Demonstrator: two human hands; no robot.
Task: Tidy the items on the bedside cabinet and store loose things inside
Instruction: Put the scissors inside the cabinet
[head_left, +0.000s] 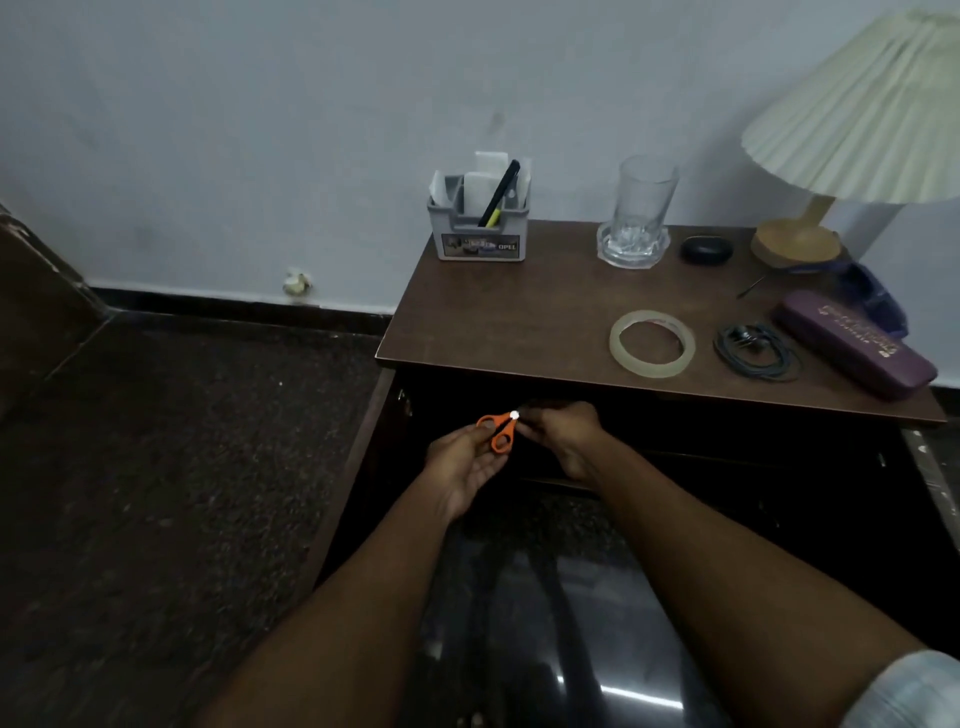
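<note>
Orange-handled scissors (500, 430) are held in front of the dark open front of the bedside cabinet (467, 317). My left hand (460, 462) lies palm up under the handles with fingers touching them. My right hand (561, 434) pinches the blade end, so the blades are hidden. On the cabinet top lie a roll of clear tape (652, 343), a coiled dark cable (757, 351), a purple case (857, 343) and a small black case (706, 249).
A grey organiser (480, 228) with a pen and papers stands at the back left of the top. A glass (641, 213) sits in a glass dish, and a lamp (852, 130) stands at the back right. The cabinet door (358, 467) hangs open to the left.
</note>
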